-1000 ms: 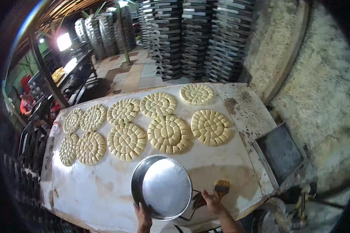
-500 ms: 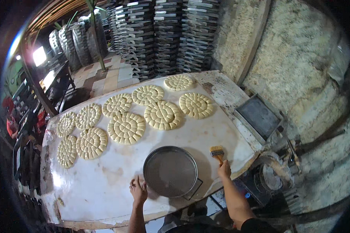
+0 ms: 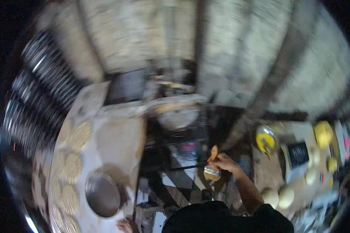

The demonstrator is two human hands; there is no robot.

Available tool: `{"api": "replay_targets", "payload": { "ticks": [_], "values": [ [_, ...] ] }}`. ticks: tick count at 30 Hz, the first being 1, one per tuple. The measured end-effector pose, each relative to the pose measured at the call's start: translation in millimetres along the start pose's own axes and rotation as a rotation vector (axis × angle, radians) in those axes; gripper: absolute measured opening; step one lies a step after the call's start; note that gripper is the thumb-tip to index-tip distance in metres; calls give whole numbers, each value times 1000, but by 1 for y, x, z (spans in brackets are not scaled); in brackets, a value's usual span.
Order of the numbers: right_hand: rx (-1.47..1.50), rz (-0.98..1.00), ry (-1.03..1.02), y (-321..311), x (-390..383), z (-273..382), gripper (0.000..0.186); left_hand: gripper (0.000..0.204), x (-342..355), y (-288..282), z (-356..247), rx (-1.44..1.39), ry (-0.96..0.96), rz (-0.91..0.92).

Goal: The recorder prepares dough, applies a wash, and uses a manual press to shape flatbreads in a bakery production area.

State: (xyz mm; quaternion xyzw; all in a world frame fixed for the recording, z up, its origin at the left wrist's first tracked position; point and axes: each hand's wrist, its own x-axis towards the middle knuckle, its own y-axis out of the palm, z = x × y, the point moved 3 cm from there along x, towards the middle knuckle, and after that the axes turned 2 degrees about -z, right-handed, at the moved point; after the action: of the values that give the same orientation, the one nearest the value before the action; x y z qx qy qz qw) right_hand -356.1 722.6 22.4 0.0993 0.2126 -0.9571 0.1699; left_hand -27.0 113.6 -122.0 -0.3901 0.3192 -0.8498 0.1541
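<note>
My right hand is closed round the handle of a wide brush, whose pale bristles point down. It is off the table, over the gap between two work surfaces. At the lower edge, my left hand is by the near rim of a round dark pan; motion smears its fingers. The pan sits on the pale table. Left of it lie several flat rounds of cut dough, blurred.
On the right, a second table holds a bowl with yellow contents, a scale with a dark display and pale dough balls. Stacked dark trays stand far left. A round vessel sits beyond the gap.
My view has swung right, so the table and pan now lie at the left. The brush in my right hand has moved off the table and turned bristles down.
</note>
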Motion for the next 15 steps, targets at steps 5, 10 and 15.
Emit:
{"api": "replay_targets", "payload": {
  "ticks": [5, 10, 15],
  "values": [
    [336, -497, 233, -71, -106, -161, 21, 56, 89, -65, -142, 216, 326, -657],
    [787, -1056, 202, -142, -161, -240, 19, 49, 106, -113, -185, 525, 400, -1227],
    [624, -1496, 59, -279, -119, -254, 16, 46, 83, -121, -189, 850, 370, -1704]
  ]
}}
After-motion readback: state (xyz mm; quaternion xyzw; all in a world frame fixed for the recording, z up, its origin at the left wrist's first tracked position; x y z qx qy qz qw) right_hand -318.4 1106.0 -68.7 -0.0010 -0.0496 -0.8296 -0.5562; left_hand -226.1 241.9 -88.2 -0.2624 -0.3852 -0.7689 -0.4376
